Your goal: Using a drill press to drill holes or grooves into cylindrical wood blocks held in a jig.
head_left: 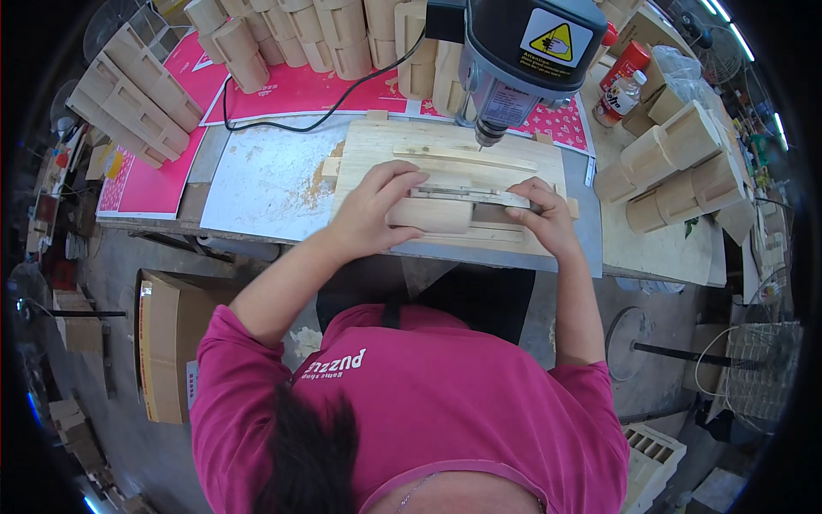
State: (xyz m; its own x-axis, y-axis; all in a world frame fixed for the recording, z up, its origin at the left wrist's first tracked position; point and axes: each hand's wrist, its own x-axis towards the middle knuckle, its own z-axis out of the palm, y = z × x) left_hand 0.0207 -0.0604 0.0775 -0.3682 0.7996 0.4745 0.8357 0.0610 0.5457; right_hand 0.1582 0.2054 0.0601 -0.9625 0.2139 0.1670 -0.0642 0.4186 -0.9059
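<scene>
You sit at a grey, flat work table (586,248), close to the middle of its near edge. A flat board of pale wood (366,146) lies on the table, and your work is on top of it, toward the board's near edge. Your left hand (370,210) is bent around the left end of a smooth, round-topped block of pale wood (443,217), with the thumb on the near side and the fingers on the far side. Your right hand (550,220) has a narrow grip: its thumb and fingers pinch the right end of a long, thin, pale strip (492,198), which lies along the block's far side. Past that, a straight, pale wooden bar (467,159) runs across the board, nearer its far edge. A big dark grey drill machine (518,60) with a silver tip hangs over the board's far part. Tall, pale wooden pieces (342,38) stand in a row along the table's far edge, by pink printed sheets (300,103) and a thin black cord (321,120). A white sheet (265,176) covers much of the table's left part.
</scene>
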